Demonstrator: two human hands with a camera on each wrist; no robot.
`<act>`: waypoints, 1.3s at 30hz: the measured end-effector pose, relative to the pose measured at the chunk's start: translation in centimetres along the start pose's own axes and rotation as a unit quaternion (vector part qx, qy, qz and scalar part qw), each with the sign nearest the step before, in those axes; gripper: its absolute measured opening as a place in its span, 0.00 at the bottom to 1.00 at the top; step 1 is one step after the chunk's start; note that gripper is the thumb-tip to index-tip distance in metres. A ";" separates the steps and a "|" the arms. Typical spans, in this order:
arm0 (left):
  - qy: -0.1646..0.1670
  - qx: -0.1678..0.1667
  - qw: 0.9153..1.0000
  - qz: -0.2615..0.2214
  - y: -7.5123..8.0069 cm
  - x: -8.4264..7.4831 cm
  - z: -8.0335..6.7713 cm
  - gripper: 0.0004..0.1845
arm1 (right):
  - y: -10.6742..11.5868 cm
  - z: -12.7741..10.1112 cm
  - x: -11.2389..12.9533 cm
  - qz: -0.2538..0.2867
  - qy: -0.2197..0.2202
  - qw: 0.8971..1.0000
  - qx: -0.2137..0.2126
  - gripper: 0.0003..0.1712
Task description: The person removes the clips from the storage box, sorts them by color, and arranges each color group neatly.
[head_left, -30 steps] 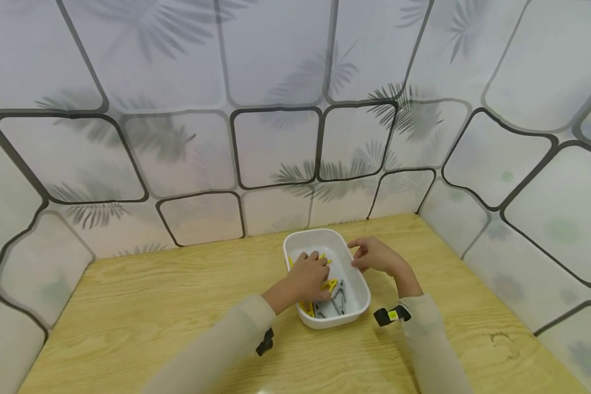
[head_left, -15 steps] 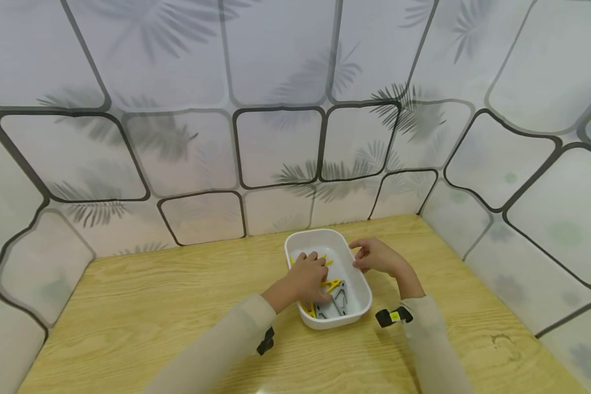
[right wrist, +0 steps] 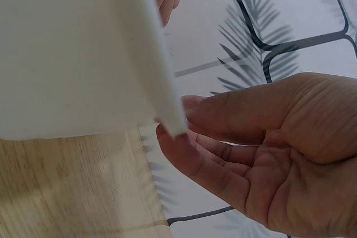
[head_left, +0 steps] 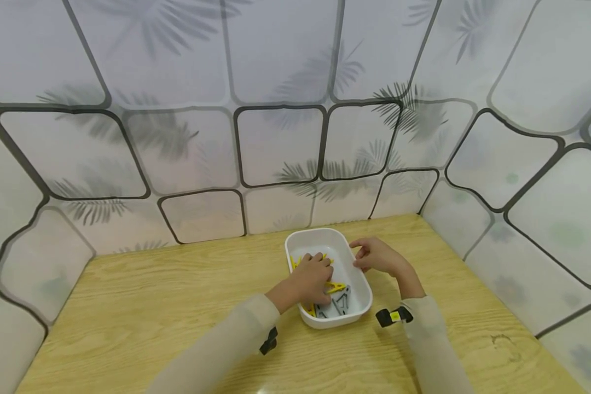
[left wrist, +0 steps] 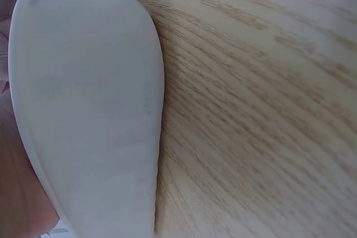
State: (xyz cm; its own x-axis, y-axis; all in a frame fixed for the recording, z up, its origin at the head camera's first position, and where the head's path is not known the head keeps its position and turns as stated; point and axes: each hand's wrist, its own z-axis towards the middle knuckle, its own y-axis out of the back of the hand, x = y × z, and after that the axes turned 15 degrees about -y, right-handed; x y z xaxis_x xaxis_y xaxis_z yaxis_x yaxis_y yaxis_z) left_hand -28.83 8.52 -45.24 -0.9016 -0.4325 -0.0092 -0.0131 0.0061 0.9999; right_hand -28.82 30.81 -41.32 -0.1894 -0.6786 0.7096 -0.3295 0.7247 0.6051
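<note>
A white plastic tub (head_left: pixel 361 298) with rounded corners stands on the table and holds several yellow clothespins (head_left: pixel 336 287) and grey clothespins (head_left: pixel 343 301). My left hand (head_left: pixel 310 280) reaches over its left wall and lies palm down on the pins, thumb spread well apart from the fingers. It hides part of the pile; whatever lies under the palm cannot be seen. At the tub's right side, my right hand (head_left: pixel 376 256) pinches the rim between thumb and index finger, as the right wrist view shows on the tub wall (right wrist: pixel 148 54).
The wood-grain table (head_left: pixel 177 295) extends to both sides of the tub. Behind and to the right rises a patterned cloth backdrop (head_left: pixel 280 145). In the left wrist view, the tub's outer wall (left wrist: pixel 89 110) fills the left part.
My left hand has shifted slightly to the right inside the tub. Near its thumb, the yellow and grey clothespins have moved a little with it. My right hand keeps its place at the rim.
</note>
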 end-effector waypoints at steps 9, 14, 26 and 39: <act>-0.015 -0.020 0.999 0.031 -0.1 -0.1 0.1 0.15 | 0.1 0.0 0.0 -0.004 0.003 1.000 -0.001 0.31; -0.035 -0.063 0.994 0.083 -0.1 0.0 -0.1 0.15 | 0.1 0.1 0.0 -0.002 0.007 1.000 -0.002 0.31; -0.028 -0.288 0.955 0.065 1.9 1.3 -2.8 0.16 | 0.0 -0.1 -0.2 0.005 0.007 1.000 0.001 0.32; 0.125 -0.480 0.867 0.041 2.5 4.8 -10.8 0.16 | 0.0 -0.4 -0.2 0.003 0.006 1.000 0.010 0.32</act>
State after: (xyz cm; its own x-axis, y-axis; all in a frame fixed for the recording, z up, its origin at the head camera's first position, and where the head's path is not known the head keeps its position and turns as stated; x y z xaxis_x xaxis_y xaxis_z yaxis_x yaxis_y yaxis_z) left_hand -28.49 -3.27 -42.69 -0.7589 -0.6488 -0.0560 0.5208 -0.6563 0.5460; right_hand -28.44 30.99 -41.30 -0.1807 -0.6734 0.7168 -0.3463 0.7257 0.5945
